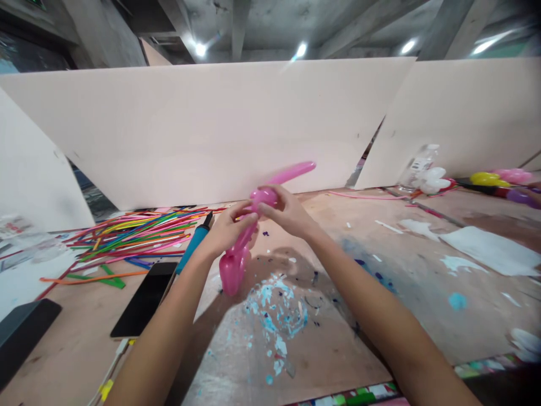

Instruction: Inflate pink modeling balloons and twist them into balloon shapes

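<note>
A long pink modelling balloon (235,266) is held up above the wooden table (338,338). My left hand (228,228) grips it from the left, fingers closed round its middle. My right hand (285,213) pinches the same balloon from the right, just above a small twisted bubble. One end of the balloon sticks out up and to the right, towards the pale board behind. Lower down, twisted pink segments hang below my left hand.
A heap of several uninflated coloured balloons (131,234) lies at the left, with a blue hand pump (194,245) and a black phone (143,299) beside it. Finished balloons (499,180) and a plastic bottle (416,166) sit at the far right. Pale boards (211,129) wall the back.
</note>
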### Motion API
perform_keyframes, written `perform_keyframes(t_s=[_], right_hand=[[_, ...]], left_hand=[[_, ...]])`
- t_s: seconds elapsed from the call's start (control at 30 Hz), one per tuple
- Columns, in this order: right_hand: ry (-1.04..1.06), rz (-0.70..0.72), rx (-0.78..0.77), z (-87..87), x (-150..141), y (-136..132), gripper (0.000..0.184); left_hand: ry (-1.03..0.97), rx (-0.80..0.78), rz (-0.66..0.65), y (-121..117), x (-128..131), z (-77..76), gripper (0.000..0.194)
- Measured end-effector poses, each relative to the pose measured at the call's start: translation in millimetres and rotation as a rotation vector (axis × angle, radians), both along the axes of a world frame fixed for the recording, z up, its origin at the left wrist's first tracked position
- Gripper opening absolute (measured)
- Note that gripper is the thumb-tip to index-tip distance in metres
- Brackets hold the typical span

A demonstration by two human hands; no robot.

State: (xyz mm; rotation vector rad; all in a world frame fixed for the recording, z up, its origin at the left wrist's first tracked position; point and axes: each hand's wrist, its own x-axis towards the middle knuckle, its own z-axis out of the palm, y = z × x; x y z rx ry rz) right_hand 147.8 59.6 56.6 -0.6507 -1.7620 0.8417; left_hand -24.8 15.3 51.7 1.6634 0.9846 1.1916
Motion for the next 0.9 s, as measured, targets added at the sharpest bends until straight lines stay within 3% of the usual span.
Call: perform_keyframes(t_s=[0.07,0.13,0.23,0.33,0.4,0.5,0.67,0.9], right_hand=[[0.006,-0.020,0.024,-0.5,-4.7,-2.8,0.035],[0.158,-0.033,-0.014,-1.2,-6.5,-0.9,0.029],[0.563,0.101,-0.262,1.1,-4.6,3.8,0.029],[0.817,0.272,-0.550,7.2,-1.1,4.0,0.029],[0.873,0.306,-0.673,11.1,0.4,2.4,0.030],[0.918,0.290,-0.780,13.7,0.7,1.1,0.045],[0.957,0.268,-0.798,10.5,-1.4,1.1,0.051],[0.938,0.301,-0.823,11.6,-0.9,1.0,0.042]], left_hand=[[0.079,0.025,-0.031,-3.7,4.9,1.2,0.045],[0.130,0.005,-0.011,-3.7,7.2,-1.0,0.056],[0.244,-0.106,-0.011,0.4,7.6,-9.0,0.053],[0.344,-0.087,-0.047,2.5,10.4,-15.5,0.040],[0.404,-0.009,-0.031,0.9,14.8,-16.8,0.041],[0.509,0.079,0.030,-3.3,22.4,-16.5,0.044],[0.577,0.130,0.078,-5.7,26.9,-16.7,0.044],[0.568,0.139,0.093,-6.7,25.4,-17.4,0.039]])
